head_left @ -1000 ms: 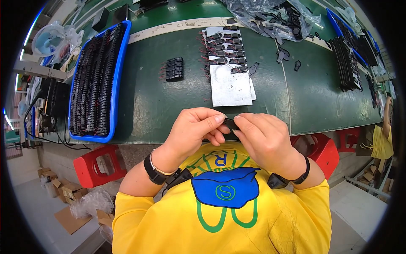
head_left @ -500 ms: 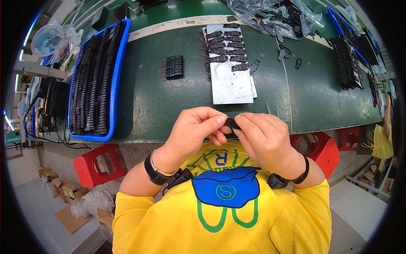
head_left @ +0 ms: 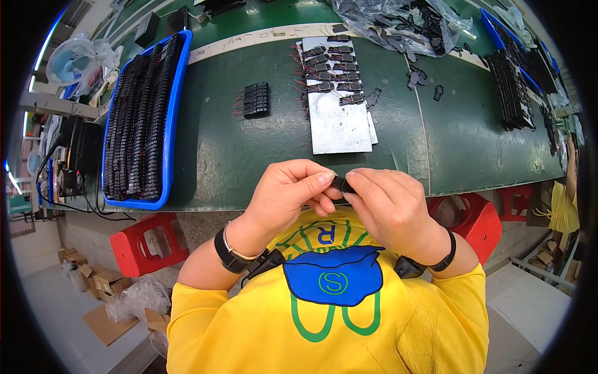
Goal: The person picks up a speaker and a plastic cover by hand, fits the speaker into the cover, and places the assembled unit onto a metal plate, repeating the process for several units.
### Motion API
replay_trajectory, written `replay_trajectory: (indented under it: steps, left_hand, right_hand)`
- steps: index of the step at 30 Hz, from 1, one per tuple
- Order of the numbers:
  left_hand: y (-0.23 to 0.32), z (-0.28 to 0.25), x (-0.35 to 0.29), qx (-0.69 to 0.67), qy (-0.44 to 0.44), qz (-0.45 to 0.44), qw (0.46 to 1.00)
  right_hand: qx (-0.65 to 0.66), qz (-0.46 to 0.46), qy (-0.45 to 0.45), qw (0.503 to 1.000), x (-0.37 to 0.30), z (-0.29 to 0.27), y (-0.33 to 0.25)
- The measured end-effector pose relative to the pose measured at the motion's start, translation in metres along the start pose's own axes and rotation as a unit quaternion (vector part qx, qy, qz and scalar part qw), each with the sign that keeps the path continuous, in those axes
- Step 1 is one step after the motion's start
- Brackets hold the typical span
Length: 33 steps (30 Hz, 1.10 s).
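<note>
Between the fingertips of both hands is a small black part (head_left: 340, 184), held just off the table's near edge. My left hand (head_left: 289, 190) pinches its left end between thumb and forefinger, the other fingers curled under. On the other end, the thumb and fingers of my right hand (head_left: 391, 198) are closed. Most of the part is covered by fingers, so its exact kind cannot be made out. Beyond the hands lies a silver metal plate (head_left: 340, 132), its far half bearing two columns of small black rectangular pieces (head_left: 344, 67) with thin red wires.
Left of the plate, a short row of black wired pieces (head_left: 256, 100) lies on the green table (head_left: 218, 159). A blue tray (head_left: 167, 187) holds long packed rows of them. A clear plastic bag (head_left: 458, 26) with black flat pieces lies far right. Red stools (head_left: 131, 249) stand below the table.
The black part looks slightly turned between my fingertips. Both hands stay in nearly the same place, still closed on it.
</note>
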<state>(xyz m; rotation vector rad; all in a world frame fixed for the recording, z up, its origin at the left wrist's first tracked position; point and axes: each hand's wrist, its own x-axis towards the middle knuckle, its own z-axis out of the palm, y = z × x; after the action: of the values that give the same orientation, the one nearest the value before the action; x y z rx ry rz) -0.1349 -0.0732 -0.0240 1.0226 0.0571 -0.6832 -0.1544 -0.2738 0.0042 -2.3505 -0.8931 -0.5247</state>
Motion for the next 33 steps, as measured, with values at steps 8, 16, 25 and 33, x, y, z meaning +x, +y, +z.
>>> replay_trajectory:
  steps: [8, 16, 25, 33]
  left_hand:
    - [0.003, 0.004, -0.005, 0.046, 0.002, 0.021, 0.999]
    - [0.005, 0.013, -0.01, 0.18, 0.033, 0.075, 0.98]
    - [0.0, 0.002, -0.014, 0.232, 0.001, 0.26, 0.937]
    - [-0.007, -0.003, -0.011, 0.285, 0.002, 0.319, 0.904]
  right_hand:
    - [-0.014, -0.012, 0.008, 1.0, -0.003, 0.006, 0.002]
    - [-0.021, -0.021, 0.025, 0.999, -0.005, 0.009, -0.001]
    - [0.36, 0.195, -0.009, 0.913, -0.008, 0.006, 0.01]
    - [0.384, 0.152, -0.009, 0.911, -0.008, 0.013, 0.014]
